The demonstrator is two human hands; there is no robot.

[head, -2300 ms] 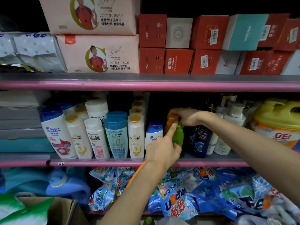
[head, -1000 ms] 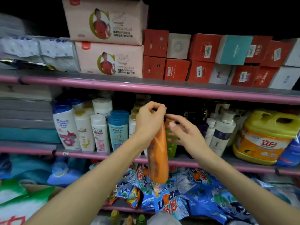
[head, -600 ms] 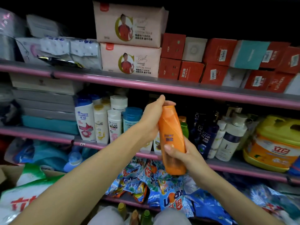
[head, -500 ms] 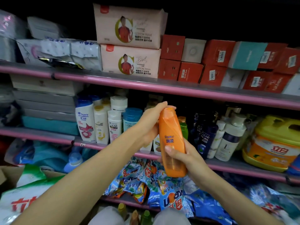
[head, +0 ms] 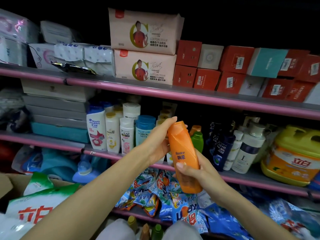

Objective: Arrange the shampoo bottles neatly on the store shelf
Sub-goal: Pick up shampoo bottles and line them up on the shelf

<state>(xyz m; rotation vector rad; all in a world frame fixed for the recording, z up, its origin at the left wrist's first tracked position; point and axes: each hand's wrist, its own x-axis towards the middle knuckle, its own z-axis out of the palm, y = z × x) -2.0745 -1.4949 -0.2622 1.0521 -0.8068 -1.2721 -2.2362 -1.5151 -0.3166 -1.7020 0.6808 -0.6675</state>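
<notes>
Your right hand [head: 195,172] grips the lower body of the orange shampoo bottle [head: 184,153], thumb across its label, while your left hand [head: 159,144] curls around its cap end. You hold the bottle tilted in front of the middle shelf [head: 259,181]. Pushing it back carelessly could topple the green bottle [head: 197,141] just behind.

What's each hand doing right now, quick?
Left hand: wrapped around the upper part of the orange shampoo bottle, near the cap.
Right hand: gripping the same bottle lower down.
</notes>
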